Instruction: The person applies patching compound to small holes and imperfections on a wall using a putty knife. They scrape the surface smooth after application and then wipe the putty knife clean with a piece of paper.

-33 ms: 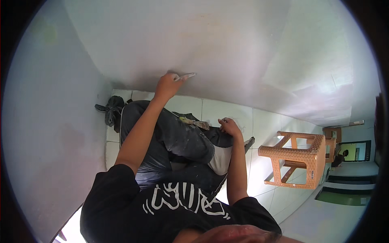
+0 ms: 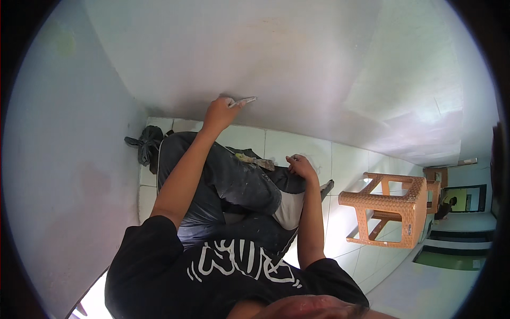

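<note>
My left hand (image 2: 221,112) reaches to the pale wall (image 2: 297,64), its fingers closed around a thin whitish flat tool (image 2: 245,101). The tool's outer end lies at the wall surface; its exact kind is hard to make out. My right hand (image 2: 303,167) hangs loosely near my knee, fingers bent and partly apart, with nothing visible in it. Between the two hands, on my dark trouser leg, lies a scraper-like tool (image 2: 260,161) with a yellow-green handle and a stained, wider brownish end. Whitish dust marks the trousers (image 2: 239,183).
A black plastic bag (image 2: 149,144) sits in the corner to the left, beside the side wall (image 2: 69,159). On the right, a brown woven-pattern plastic stool (image 2: 385,198) stands on the white tiled floor (image 2: 303,146). Another person (image 2: 446,208) is far off at the right.
</note>
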A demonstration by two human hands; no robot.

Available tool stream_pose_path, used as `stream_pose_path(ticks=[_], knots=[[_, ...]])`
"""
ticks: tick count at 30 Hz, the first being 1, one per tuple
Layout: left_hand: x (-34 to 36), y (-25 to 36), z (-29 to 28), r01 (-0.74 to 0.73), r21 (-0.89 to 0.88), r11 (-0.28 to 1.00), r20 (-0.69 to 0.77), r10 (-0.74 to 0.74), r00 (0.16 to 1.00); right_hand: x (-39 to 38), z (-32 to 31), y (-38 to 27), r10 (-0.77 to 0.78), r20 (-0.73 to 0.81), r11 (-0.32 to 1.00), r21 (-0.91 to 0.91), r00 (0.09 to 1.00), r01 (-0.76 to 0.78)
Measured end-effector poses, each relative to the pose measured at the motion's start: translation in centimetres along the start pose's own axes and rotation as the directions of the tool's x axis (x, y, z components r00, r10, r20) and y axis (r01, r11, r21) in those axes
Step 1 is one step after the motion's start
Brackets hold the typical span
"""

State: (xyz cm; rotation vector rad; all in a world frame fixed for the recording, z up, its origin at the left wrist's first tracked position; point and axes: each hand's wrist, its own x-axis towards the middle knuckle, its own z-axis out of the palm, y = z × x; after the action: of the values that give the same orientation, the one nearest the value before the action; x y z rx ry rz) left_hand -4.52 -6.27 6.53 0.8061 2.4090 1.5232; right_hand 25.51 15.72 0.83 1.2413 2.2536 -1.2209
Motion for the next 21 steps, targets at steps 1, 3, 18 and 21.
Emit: stream_pose_path(ticks=[1, 3, 18, 21], knots=[[0.0, -0.7, 0.1, -0.013, 0.076, 0.997, 0.029, 0.011, 1.0, 0.1, 0.2, -0.4, -0.006, 0.005, 1.0, -0.001, 1.0, 0.006], [0.0, 0.8, 0.1, -0.039, 0.021, 0.999, -0.039, 0.039, 0.998, 0.0, 0.0, 0.2, 0.013, -0.002, 1.0, 0.006, 1.0, -0.013], [0.0, 2.4, -1.4, -0.055, -0.043, 0.998, -0.116, 0.049, 0.992, 0.1, 0.0, 0.8, 0.001, -0.01, 0.999, 0.032, 1.0, -0.001], [0.1, 1.7, -1.1, 0.081, -0.058, 0.995, 0.07, -0.077, 0.995, 0.4, 0.0, 0.8, -0.016, -0.004, 0.999, 0.032, 1.0, 0.016]])
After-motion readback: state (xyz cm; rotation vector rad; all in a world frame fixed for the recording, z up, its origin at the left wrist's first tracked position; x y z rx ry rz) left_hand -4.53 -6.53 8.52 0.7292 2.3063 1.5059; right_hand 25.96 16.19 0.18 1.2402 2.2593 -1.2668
